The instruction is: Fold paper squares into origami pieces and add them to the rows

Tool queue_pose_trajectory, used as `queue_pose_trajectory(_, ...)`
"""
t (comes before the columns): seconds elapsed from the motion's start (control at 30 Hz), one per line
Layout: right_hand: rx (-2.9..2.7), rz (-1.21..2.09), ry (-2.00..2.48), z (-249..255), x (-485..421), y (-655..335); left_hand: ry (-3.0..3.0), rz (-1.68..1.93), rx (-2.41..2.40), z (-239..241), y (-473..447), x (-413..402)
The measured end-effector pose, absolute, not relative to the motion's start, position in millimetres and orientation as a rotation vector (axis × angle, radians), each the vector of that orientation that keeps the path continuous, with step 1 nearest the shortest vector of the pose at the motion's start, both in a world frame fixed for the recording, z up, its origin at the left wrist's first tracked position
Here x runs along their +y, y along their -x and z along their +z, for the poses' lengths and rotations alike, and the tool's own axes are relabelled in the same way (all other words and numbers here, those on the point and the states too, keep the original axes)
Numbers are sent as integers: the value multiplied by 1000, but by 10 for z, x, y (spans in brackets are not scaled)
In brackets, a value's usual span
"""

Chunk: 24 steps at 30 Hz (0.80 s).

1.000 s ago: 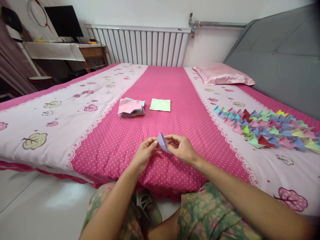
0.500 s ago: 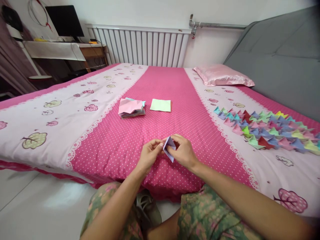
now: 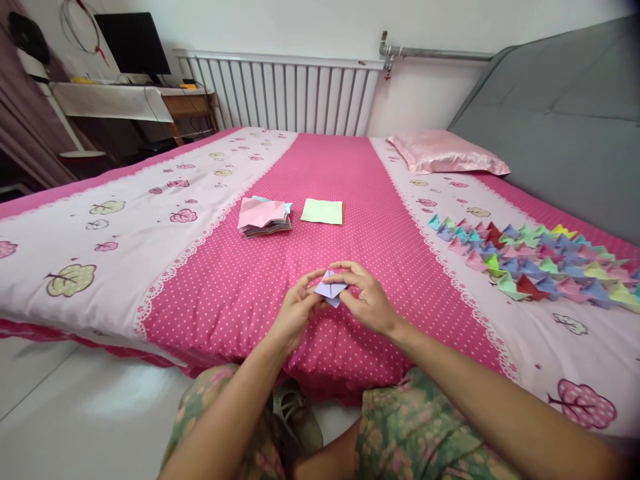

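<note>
Both my hands pinch a small folded lilac paper piece (image 3: 330, 288) just above the near edge of the pink dotted bedspread (image 3: 320, 173). My left hand (image 3: 295, 310) grips its left side with thumb and fingers closed. My right hand (image 3: 367, 300) curls over its right side and top. Farther up the bed lie a stack of coloured paper squares (image 3: 264, 216) with a pink sheet on top and a single pale green square (image 3: 323, 211).
Several rows of folded paper boats (image 3: 530, 257) in mixed colours cover the bed's right side. A pink pillow (image 3: 445, 152) lies by the grey headboard (image 3: 560, 113). A white radiator (image 3: 285, 93) and a desk with a monitor (image 3: 133, 43) stand behind. My knees are below.
The lilac paper has turned from standing upright between my fingers to lying flatter and wider. My hands have closed in around it and shifted slightly up.
</note>
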State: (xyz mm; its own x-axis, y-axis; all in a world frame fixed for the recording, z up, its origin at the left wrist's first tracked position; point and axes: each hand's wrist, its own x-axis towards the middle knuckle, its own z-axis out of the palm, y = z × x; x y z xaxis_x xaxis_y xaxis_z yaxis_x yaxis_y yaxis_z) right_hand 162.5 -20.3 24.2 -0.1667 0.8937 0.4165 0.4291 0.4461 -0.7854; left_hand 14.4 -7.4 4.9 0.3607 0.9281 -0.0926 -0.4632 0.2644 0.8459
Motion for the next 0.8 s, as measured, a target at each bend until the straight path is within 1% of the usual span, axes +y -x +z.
queue_pose_trajectory(0.17,-1812,753,1128,231,-178,-1669,-772,1043,613,63,-71,-48)
queue_pose_trajectory(0.33,-1735,751,1171,157,-160,-1620,-910,1053,697,20,-106,-38)
queue_pose_trajectory(0.47,-1637,823,1219,108,-132,-1636,-1041,1003,787,-61,-130,-20)
queue_pose_trajectory(0.57,-1566,900,1270,38,-74,-1665,-1262,956,901,-149,-134,-16)
queue_pose_trajectory(0.67,-1534,914,1328,-84,2,-1672,-1624,1032,1142,-209,-135,-33)
queue_pose_trajectory(0.73,-1562,879,1356,-166,44,-1668,-1874,1093,1303,-216,-134,-46)
queue_pose_trajectory(0.8,-1654,764,1380,-216,74,-1669,-2105,1066,1377,-205,-128,-49)
